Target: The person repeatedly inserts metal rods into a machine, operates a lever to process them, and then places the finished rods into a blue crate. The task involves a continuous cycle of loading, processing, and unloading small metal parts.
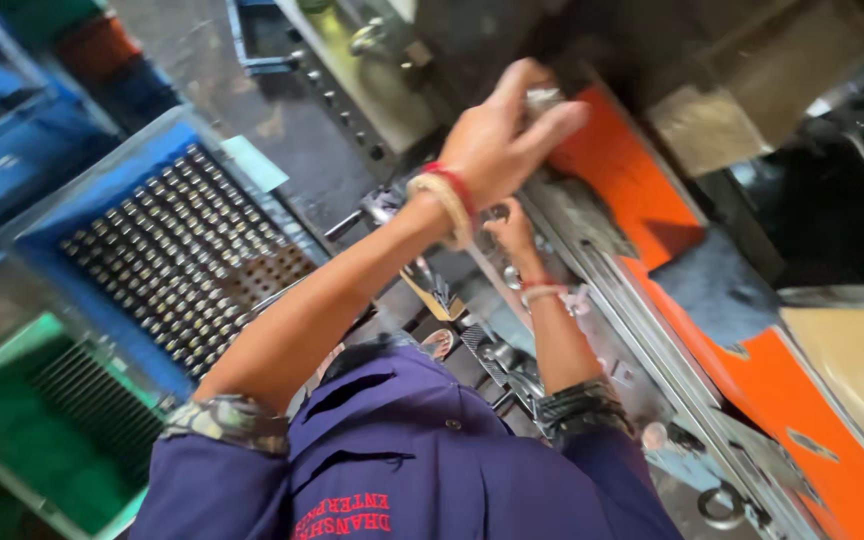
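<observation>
Our left hand [497, 135] is lifted up high, and its fingers pinch a small shiny metal piece [542, 97] right by the orange machine [622, 175]. Our right hand [512, 228] is lower down, resting on the grey metal desk [592, 215] of the machine, with its fingers curled, but we cannot tell if it holds anything. To our left sits a blue tray [47, 265] full of little metal parts [177, 250] in neat rows, and a green tray [2, 410] sits nearer to us. We think the small piece could slip from our fingers, because it is tiny and smooth and we grip only its edge. Our right hand sits very close to the machine's working spot, so it could get hurt if the machine moves.
</observation>
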